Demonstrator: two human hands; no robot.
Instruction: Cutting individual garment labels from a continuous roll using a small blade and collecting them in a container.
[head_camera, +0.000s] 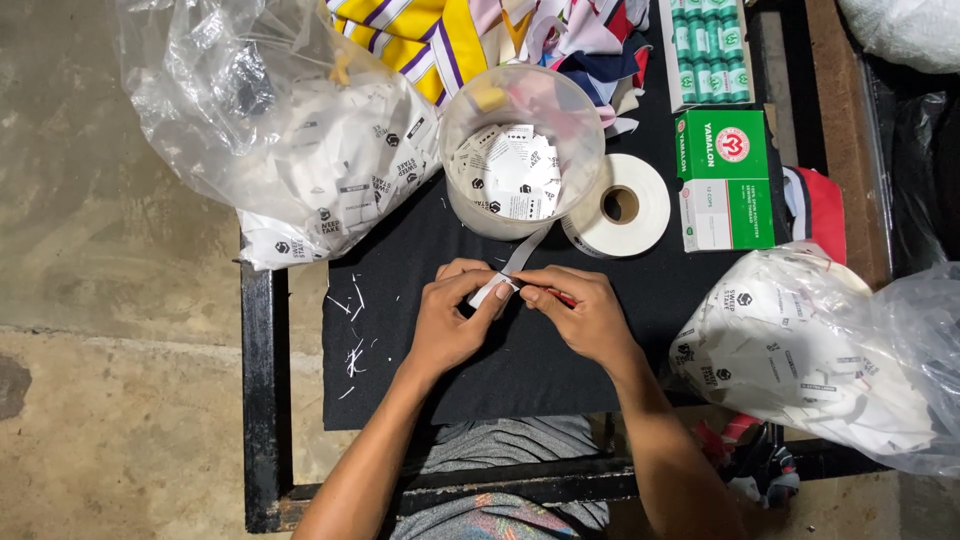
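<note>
White ribbon strip (512, 270) sits between the 2 hands, right above the black cloth (500, 370) on the desk (258, 400). The left hand (450, 320) pinches its near end with thumb and finger. The right hand (580, 315) pinches it just beside, fingertips almost touching the left ones. The strip runs up and away to the white roll (618, 205). Beside the roll stands a clear tub (520, 150) full of small white tags. Farther back lies a big clear bag (290, 130) of tags.
</note>
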